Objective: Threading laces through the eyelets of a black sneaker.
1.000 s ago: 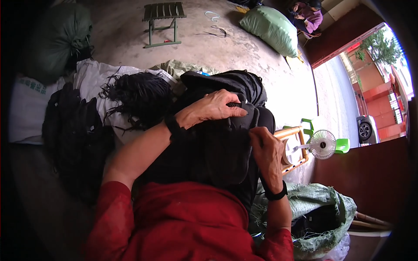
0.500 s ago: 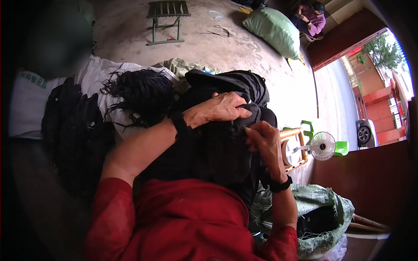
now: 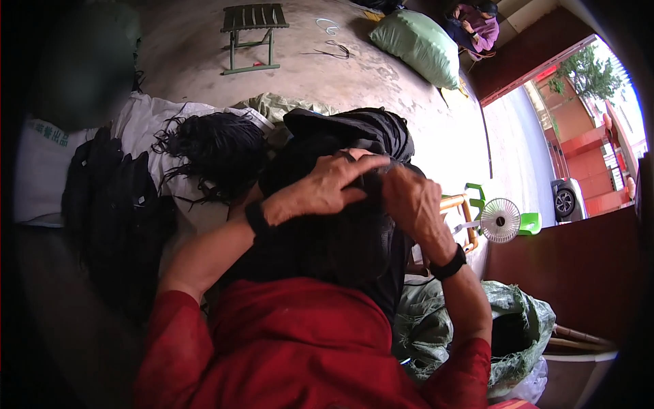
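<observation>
Black fabric pieces (image 3: 354, 252), apparently bags or bag parts, lie in a heap over my lap. On top of them rests my left hand (image 3: 327, 185), its index finger and thumb stretched out and spread apart. My right hand (image 3: 413, 204) is closed at the right side of the heap, its fingertips close to my left index finger. Slight blur and the dark cloth hide what the right fingers hold. Behind both hands, a folded black padded piece (image 3: 381, 129) is stacked.
Black cords or straps (image 3: 214, 146) lie piled on a white sack (image 3: 139, 123) at left, beside more black pieces (image 3: 112, 198). A fan (image 3: 501, 220) and an open green woven sack (image 3: 528, 307) are at right. Farther off are a folding stool (image 3: 252, 34), a stuffed sack (image 3: 415, 48) and a seated person (image 3: 480, 27).
My right hand has moved up and turned inward, closer to my left hand. The left hand has shifted slightly left and down, spreading its thumb and index finger. The whole view has shifted slightly.
</observation>
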Available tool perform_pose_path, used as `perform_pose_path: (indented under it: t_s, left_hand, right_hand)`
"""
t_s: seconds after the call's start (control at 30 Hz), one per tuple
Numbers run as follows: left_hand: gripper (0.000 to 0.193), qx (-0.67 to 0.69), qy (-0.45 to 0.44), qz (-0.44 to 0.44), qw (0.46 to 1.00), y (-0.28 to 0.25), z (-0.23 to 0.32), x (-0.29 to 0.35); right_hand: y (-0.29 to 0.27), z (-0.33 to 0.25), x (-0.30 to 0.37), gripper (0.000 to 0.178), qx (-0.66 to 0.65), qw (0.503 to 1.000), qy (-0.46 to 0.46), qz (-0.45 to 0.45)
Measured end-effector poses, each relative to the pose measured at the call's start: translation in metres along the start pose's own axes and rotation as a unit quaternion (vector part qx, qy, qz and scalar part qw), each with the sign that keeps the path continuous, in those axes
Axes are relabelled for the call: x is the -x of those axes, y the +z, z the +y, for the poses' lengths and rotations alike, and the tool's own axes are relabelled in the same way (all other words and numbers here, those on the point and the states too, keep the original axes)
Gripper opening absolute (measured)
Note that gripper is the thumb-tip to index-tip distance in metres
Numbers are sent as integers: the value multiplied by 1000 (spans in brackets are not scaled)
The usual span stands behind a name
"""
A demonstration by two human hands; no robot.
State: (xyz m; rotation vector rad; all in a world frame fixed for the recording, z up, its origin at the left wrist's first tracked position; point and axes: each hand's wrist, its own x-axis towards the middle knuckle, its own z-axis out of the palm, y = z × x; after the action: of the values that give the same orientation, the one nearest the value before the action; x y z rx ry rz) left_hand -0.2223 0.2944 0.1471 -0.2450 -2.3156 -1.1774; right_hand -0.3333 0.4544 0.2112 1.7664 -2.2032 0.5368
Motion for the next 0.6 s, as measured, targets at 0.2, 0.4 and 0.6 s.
perform_pose_path:
  t_s: [0.2,0.4,0.6]
  left_hand:
    - [47,-229,-2,110,967,46,-9,10]
    - [27,224,-284,225,905,-46,16,27]
    - [33,194,-244,384,869,-169,-50,99]
  right_hand:
    - [-100,-102,-91,49,-618,774,103,-94]
    - [-63,15,-58,46,-370,914,167,-4]
    - [25,74,37,41,-523,804,283,8]
